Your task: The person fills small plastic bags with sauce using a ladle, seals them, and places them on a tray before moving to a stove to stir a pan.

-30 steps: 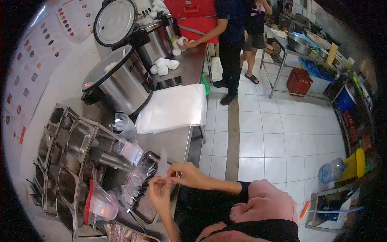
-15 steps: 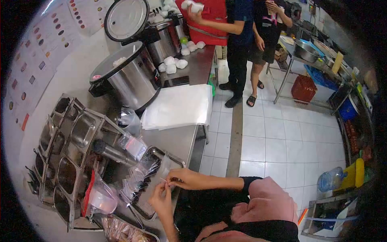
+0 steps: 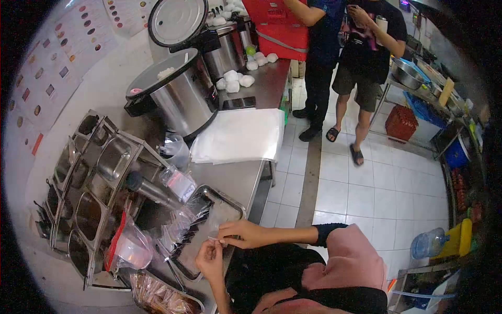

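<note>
Over the metal tray (image 3: 241,209) on the steel counter, my two hands come together, fingertips almost touching. My left hand (image 3: 210,257) is closed in a pinch, its fingers pointing up. My right hand (image 3: 241,233) pinches too, palm down, beside it. Something small and pale shows between the fingertips, too small to name. Inside the tray lie small clear plastic packets (image 3: 180,225) with dark contents. Left of the tray is a clear bag with a red edge (image 3: 133,251), holding something pink. Nearer me, a second tray holds several wrapped packets (image 3: 159,293) with brownish contents.
A rack of metal containers (image 3: 112,159) stands along the wall. Beyond are an open cooker (image 3: 180,99), white sheets (image 3: 238,136), a phone (image 3: 239,103) and white bundles (image 3: 234,81). Two people (image 3: 320,68) (image 3: 366,63) stand in the aisle. A water bottle (image 3: 429,243) is at right.
My view has shifted slightly, so the counter sits a little to the right. My hands stay pinched together. The person in shorts has stepped nearer; the other person's raised hand has left view.
</note>
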Demonstrator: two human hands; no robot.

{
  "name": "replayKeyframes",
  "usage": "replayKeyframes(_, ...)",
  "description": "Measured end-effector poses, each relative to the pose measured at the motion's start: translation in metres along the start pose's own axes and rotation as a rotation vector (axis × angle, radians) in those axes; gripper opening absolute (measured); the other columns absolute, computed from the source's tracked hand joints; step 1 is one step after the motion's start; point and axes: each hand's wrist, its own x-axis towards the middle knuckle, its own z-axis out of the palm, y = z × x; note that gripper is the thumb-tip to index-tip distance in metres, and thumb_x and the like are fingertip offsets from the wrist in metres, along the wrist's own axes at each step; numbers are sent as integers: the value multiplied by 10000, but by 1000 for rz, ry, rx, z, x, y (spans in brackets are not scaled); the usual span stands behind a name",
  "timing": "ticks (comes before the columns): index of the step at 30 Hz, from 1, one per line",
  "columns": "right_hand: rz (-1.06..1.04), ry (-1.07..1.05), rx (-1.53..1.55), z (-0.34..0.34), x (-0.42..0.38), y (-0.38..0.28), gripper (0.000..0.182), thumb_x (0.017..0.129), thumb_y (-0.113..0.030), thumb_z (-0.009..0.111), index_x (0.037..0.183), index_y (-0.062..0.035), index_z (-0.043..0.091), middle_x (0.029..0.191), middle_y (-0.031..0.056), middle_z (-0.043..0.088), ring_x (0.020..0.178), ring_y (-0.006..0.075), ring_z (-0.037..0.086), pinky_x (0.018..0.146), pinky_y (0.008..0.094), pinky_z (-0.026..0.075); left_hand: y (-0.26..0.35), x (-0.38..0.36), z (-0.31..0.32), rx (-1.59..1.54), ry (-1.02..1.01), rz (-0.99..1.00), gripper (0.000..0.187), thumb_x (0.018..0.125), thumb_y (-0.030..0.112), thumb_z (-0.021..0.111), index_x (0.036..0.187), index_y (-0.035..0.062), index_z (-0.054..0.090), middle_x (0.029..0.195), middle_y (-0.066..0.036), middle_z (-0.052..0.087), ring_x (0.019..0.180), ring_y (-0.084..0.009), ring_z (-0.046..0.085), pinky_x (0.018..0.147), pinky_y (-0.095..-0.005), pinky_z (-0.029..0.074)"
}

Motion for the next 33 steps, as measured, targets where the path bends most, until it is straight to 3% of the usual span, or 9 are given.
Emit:
replayKeyframes(7, -103, 64, 23, 8, -8, 15, 98, 828, -77, 544, 886, 2, 551, 831, 108, 530, 764, 244, 542, 679, 333, 432, -8, -2, -1, -72, -40, 21, 28, 816, -34, 560, 837, -17, 555, 767, -20, 577, 714, -86, 547, 671, -209, 441)
replayKeyframes(9, 88, -36, 74, 1, -7, 9, 92, 817, -95, 565, 853, -12, 549, 812, 95, 528, 756, 235, 543, 673, 324, 427, -7, -1, -2, -6, -62, 21, 24, 820, -26, 556, 843, -19, 550, 775, -24, 582, 710, -91, 551, 667, -212, 445)
replayKeyframes(13, 126, -75, 24, -6, -3, 4, 88, 799, -96, 583, 843, -30, 544, 801, 78, 531, 749, 239, 541, 661, 331, 426, 14, 0, 2, 214, -52, 141, 40, 806, 13, 572, 807, -13, 542, 735, -65, 586, 667, -119, 557, 638, -246, 454)
replayKeyframes(16, -61, 71, -236, -3, -1, 5, 99, 783, -80, 587, 855, -35, 535, 802, 80, 522, 726, 241, 529, 614, 341, 424, 24, 0, 2, 464, 27, 284, 109, 768, 65, 603, 739, -2, 522, 671, -111, 561, 583, -176, 549, 562, -287, 432)
replayKeyframes(19, -50, 123, -424, 0, 2, -2, 135, 795, -103, 565, 850, 7, 508, 892, 138, 538, 821, 289, 565, 684, 372, 461, 33, -2, 4, 514, 35, 192, 98, 762, 66, 590, 756, -8, 525, 668, -139, 555, 558, -237, 567, 522, -327, 445)
replayKeyframes(22, -190, 147, -419, 14, -4, 4, 196, 792, -76, 560, 968, 6, 536, 1025, 155, 528, 950, 316, 549, 773, 363, 472, 32, -3, 9, 526, 80, 161, 102, 761, 68, 592, 749, -11, 528, 664, -139, 558, 549, -228, 569, 521, -331, 446)
replayKeyframes(24, -21, 116, -236, 19, -7, 7, 269, 790, -36, 550, 1055, 8, 534, 1063, 150, 533, 996, 326, 537, 833, 352, 466, 39, -3, 12, 544, 90, 218, 112, 774, 80, 592, 751, -11, 531, 661, -137, 558, 550, -227, 568, 520, -326, 444)
replayKeyframes(30, 54, 27, -104, 10, -9, 1, 289, 793, -78, 600, 1066, -12, 530, 1065, 139, 524, 900, 306, 575, 776, 337, 487, 24, -5, -1, 437, 51, 193, 160, 846, 149, 555, 810, -7, 550, 705, -131, 573, 642, -244, 583, 586, -315, 453)
replayKeyframes(33, 79, 71, 24, 5, -10, 1, 366, 776, -101, 642, 1126, -60, 544, 1095, 112, 524, 829, 219, 605, 696, 292, 523, 5, -3, -8, 306, 144, 186, 196, 878, 192, 523, 896, -1, 547, 828, -131, 587, 752, -233, 588, 635, -319, 459)
